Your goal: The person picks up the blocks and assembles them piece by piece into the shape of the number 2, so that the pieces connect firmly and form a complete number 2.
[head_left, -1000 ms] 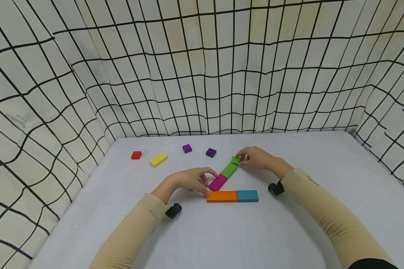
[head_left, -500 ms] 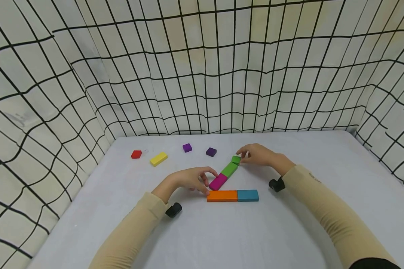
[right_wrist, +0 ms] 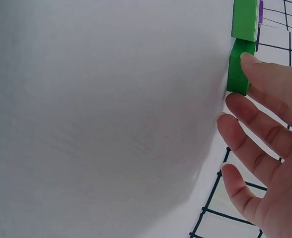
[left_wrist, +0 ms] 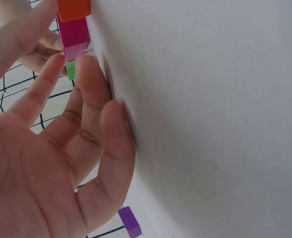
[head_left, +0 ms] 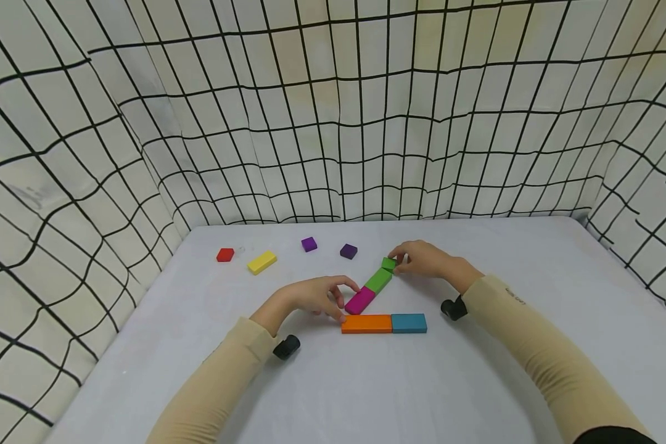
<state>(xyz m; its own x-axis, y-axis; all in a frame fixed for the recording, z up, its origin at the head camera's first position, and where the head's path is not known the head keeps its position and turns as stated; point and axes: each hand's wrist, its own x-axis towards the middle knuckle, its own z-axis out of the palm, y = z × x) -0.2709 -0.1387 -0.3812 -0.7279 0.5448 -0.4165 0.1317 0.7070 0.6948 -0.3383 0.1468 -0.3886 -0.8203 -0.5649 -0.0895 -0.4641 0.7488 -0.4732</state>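
Observation:
In the head view my left hand spans two blocks. Its thumb touches the left end of a long orange block, and its index fingertip rests at a magenta block. A blue block abuts the orange one end to end. From the magenta block a green block runs diagonally away, with a small green block at its far end, slightly turned. My right hand pinches that small block; in the right wrist view the thumb lies on its face, the index finger at its end.
Farther back on the white table lie a red block, a yellow block, a purple block and a dark purple block. A black-lined grid net encloses the back and sides.
My right hand shifted slightly up and back from the small green block, then came down to it again. My left hand and the other blocks stay in place.

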